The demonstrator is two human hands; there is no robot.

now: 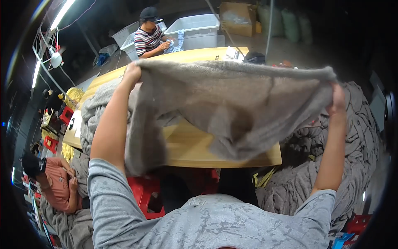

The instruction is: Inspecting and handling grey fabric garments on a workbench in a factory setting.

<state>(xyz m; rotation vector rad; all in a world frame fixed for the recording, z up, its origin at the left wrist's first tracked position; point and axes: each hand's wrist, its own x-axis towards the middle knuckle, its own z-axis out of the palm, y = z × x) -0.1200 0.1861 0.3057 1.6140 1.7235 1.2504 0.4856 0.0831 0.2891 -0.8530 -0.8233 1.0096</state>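
Above the wooden table (188, 151) I hold the grey cloth (199, 85), beyond which stand a pale bin (195, 38), whose contents I cannot tell, and a cardboard box (238, 30) with whitish plastic (235, 19) inside, and my left hand (132, 72) and right hand (338, 99) are closed on the cloth's upper corners.

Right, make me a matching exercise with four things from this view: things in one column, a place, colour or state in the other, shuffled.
Things
1. Grey cloth
2. Table
3. Cardboard box
4. Striped shirt

Descriptions
A. At the back, right of the large pale tub
B. Worn by a co-worker
C. Held up between the left hand and the right hand
D. Light yellow-brown, its top partly hidden

Pairs: 1-C, 2-D, 3-A, 4-B
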